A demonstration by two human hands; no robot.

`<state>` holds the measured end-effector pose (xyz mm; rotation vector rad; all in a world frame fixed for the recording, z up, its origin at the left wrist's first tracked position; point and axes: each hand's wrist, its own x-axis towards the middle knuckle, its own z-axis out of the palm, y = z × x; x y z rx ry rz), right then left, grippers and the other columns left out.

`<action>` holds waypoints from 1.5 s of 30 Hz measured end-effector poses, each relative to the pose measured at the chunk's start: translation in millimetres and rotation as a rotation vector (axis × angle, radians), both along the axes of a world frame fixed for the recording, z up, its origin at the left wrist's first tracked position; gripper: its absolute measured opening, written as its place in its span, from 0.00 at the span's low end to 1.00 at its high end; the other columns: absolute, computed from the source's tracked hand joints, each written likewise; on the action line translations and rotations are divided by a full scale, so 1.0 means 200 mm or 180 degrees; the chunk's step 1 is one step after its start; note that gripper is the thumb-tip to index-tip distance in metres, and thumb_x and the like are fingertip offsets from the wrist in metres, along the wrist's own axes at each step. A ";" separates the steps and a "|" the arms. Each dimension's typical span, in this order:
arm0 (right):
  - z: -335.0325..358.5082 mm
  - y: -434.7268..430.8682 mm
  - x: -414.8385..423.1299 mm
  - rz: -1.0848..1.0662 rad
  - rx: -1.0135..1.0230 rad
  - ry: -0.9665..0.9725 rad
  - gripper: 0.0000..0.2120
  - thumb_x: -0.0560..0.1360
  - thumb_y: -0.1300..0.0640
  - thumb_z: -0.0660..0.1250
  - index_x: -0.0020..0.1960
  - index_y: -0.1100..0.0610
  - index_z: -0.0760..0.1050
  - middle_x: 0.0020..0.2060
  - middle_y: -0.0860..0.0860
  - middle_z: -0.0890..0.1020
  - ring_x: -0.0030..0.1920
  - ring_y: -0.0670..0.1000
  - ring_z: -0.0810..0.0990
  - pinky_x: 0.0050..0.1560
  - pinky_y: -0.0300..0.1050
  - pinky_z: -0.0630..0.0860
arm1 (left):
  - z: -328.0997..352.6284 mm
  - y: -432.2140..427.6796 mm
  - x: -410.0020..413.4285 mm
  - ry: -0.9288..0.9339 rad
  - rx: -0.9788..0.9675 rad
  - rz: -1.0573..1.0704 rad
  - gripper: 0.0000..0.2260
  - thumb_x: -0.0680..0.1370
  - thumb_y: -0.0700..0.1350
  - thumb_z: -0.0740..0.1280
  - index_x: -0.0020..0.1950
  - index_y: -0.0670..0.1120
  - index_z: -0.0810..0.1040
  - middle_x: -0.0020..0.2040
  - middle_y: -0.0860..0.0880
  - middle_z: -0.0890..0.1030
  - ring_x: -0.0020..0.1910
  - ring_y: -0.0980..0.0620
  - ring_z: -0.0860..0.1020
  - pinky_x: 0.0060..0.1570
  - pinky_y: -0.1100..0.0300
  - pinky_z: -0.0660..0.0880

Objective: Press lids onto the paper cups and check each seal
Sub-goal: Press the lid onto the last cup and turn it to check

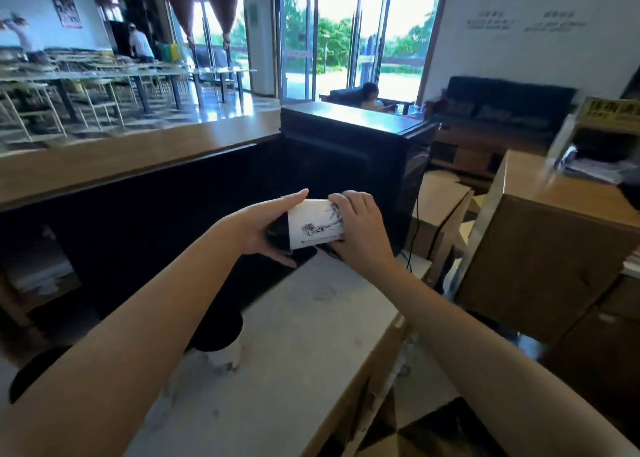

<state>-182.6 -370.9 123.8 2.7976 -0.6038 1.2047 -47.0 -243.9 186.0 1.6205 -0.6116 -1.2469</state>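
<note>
- Left hand point(263, 226) wraps the black lid point(277, 233) and right hand point(360, 228) grips the base of a paper cup point(315, 224), tipped sideways over the table point(294, 352) at its far end, likely a seal check.
- Second lidded cup point(221, 338) stands near left.

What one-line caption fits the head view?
Left hand holds the black lid, right hand grips the base of a printed paper cup held sideways.

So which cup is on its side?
The printed cup held between the left hand and right hand, black lid end toward the left. The other lidded cup stands upright on the table.
</note>
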 end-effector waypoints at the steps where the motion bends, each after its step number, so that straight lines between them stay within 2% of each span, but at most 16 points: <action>1: 0.04 0.00 0.00 0.0040 -0.0084 -0.0070 0.27 0.65 0.54 0.72 0.62 0.58 0.70 0.57 0.55 0.75 0.58 0.55 0.70 0.61 0.49 0.70 | 0.00 -0.01 0.00 0.0289 -0.0170 0.0060 0.23 0.72 0.60 0.67 0.62 0.49 0.75 0.56 0.42 0.77 0.51 0.42 0.77 0.46 0.40 0.79; 5: 0.15 -0.04 -0.05 0.0450 0.0151 0.0041 0.33 0.64 0.51 0.74 0.65 0.58 0.68 0.61 0.56 0.72 0.62 0.56 0.66 0.65 0.51 0.67 | 0.01 -0.04 -0.04 0.0314 -0.0686 0.0526 0.19 0.72 0.53 0.69 0.61 0.51 0.70 0.56 0.44 0.75 0.47 0.47 0.77 0.36 0.52 0.78; 9: 0.31 -0.07 -0.08 0.0602 0.2364 0.0220 0.32 0.72 0.41 0.66 0.71 0.53 0.60 0.68 0.54 0.66 0.67 0.52 0.65 0.68 0.49 0.66 | 0.04 -0.04 -0.08 -0.0649 -0.1108 0.0832 0.23 0.71 0.51 0.72 0.62 0.54 0.66 0.55 0.46 0.75 0.50 0.47 0.78 0.41 0.50 0.80; 11: 0.39 -0.09 -0.09 0.0413 0.3571 0.0131 0.28 0.75 0.35 0.54 0.68 0.52 0.63 0.63 0.55 0.73 0.61 0.54 0.75 0.59 0.56 0.77 | 0.04 -0.05 -0.09 -0.1177 -0.1290 0.0799 0.25 0.69 0.52 0.74 0.62 0.56 0.66 0.57 0.46 0.74 0.52 0.45 0.78 0.49 0.49 0.80; 13: 0.43 -0.11 -0.12 0.0497 0.4410 0.0185 0.32 0.73 0.30 0.50 0.63 0.54 0.68 0.56 0.58 0.79 0.54 0.57 0.80 0.48 0.57 0.81 | 0.05 -0.05 -0.10 -0.2101 -0.1542 0.0706 0.28 0.68 0.52 0.75 0.63 0.57 0.66 0.59 0.47 0.72 0.54 0.48 0.75 0.50 0.60 0.75; 16: 0.44 -0.15 -0.15 0.0610 0.5054 0.0371 0.38 0.71 0.28 0.53 0.58 0.60 0.74 0.49 0.60 0.82 0.43 0.56 0.83 0.41 0.47 0.82 | 0.04 -0.03 -0.10 -0.2877 -0.2068 0.0457 0.31 0.64 0.57 0.73 0.63 0.60 0.64 0.63 0.50 0.70 0.58 0.53 0.71 0.51 0.73 0.67; 18: 0.43 -0.15 -0.16 0.0779 0.5359 0.0437 0.32 0.71 0.30 0.57 0.53 0.58 0.74 0.42 0.57 0.81 0.33 0.51 0.80 0.32 0.39 0.78 | 0.02 -0.02 -0.09 -0.3028 -0.2288 0.0324 0.33 0.63 0.59 0.71 0.65 0.59 0.63 0.66 0.51 0.68 0.61 0.58 0.70 0.54 0.79 0.64; 22: 0.37 -0.15 -0.14 0.1011 0.5678 -0.0241 0.23 0.71 0.36 0.64 0.52 0.55 0.71 0.36 0.54 0.76 0.25 0.48 0.73 0.23 0.34 0.73 | 0.01 -0.02 -0.05 -0.2909 -0.2084 0.0022 0.39 0.66 0.53 0.75 0.71 0.62 0.57 0.72 0.52 0.63 0.68 0.58 0.66 0.60 0.76 0.63; 24: 0.34 -0.14 -0.14 0.1073 0.5714 -0.0497 0.23 0.71 0.37 0.66 0.53 0.55 0.71 0.38 0.54 0.75 0.25 0.48 0.72 0.23 0.35 0.73 | 0.04 0.00 -0.04 -0.2571 -0.1735 -0.0159 0.42 0.70 0.48 0.74 0.73 0.63 0.51 0.73 0.53 0.61 0.67 0.55 0.67 0.62 0.65 0.68; 26: 0.32 -0.14 -0.14 0.1123 0.5692 -0.0671 0.23 0.72 0.38 0.66 0.54 0.56 0.70 0.42 0.56 0.74 0.26 0.48 0.72 0.25 0.35 0.73 | 0.07 0.00 -0.03 -0.1624 -0.1524 -0.0161 0.40 0.72 0.48 0.70 0.75 0.61 0.48 0.68 0.56 0.66 0.62 0.53 0.71 0.59 0.50 0.75; 29: 0.28 -0.13 -0.14 0.1191 0.5620 -0.0923 0.23 0.72 0.40 0.66 0.57 0.56 0.69 0.47 0.58 0.72 0.31 0.49 0.73 0.28 0.37 0.75 | 0.11 -0.01 -0.01 -0.0454 -0.1089 -0.0072 0.32 0.70 0.63 0.66 0.72 0.57 0.62 0.63 0.49 0.73 0.62 0.43 0.74 0.52 0.38 0.77; 31: 0.26 -0.12 -0.14 0.1297 0.5431 -0.0904 0.23 0.72 0.41 0.66 0.58 0.55 0.69 0.49 0.58 0.73 0.38 0.51 0.75 0.33 0.39 0.77 | 0.14 -0.01 -0.01 -0.0144 -0.0761 -0.0108 0.29 0.68 0.68 0.64 0.61 0.51 0.76 0.59 0.43 0.77 0.59 0.40 0.77 0.50 0.38 0.78; 33: 0.24 -0.11 -0.14 0.1453 0.5127 -0.0810 0.16 0.74 0.43 0.65 0.57 0.51 0.69 0.50 0.57 0.73 0.45 0.52 0.76 0.41 0.42 0.79 | 0.16 -0.02 -0.01 0.0084 -0.0557 -0.0061 0.29 0.64 0.69 0.65 0.53 0.49 0.79 0.55 0.42 0.79 0.54 0.41 0.79 0.47 0.41 0.79; 37: 0.24 -0.10 -0.15 0.1656 0.4708 -0.0595 0.14 0.76 0.49 0.64 0.60 0.49 0.67 0.53 0.55 0.74 0.52 0.52 0.76 0.55 0.50 0.78 | 0.18 -0.02 -0.03 0.0017 -0.0349 0.0167 0.20 0.69 0.59 0.71 0.54 0.49 0.75 0.54 0.42 0.77 0.50 0.42 0.79 0.39 0.48 0.79; 40: 0.25 -0.10 -0.14 0.1820 0.5011 -0.0652 0.15 0.76 0.51 0.65 0.61 0.48 0.68 0.55 0.54 0.75 0.54 0.53 0.76 0.57 0.53 0.78 | 0.14 -0.03 -0.07 -0.0252 -0.0597 0.0505 0.25 0.71 0.51 0.71 0.64 0.49 0.66 0.53 0.43 0.77 0.47 0.44 0.78 0.33 0.55 0.78; 45: 0.21 -0.04 -0.08 0.1693 0.5854 -0.1244 0.23 0.75 0.42 0.62 0.62 0.57 0.72 0.55 0.59 0.77 0.55 0.56 0.80 0.57 0.52 0.78 | 0.08 -0.05 -0.12 -0.1943 -0.1054 0.1051 0.26 0.70 0.52 0.72 0.63 0.54 0.63 0.59 0.45 0.71 0.52 0.48 0.76 0.41 0.57 0.75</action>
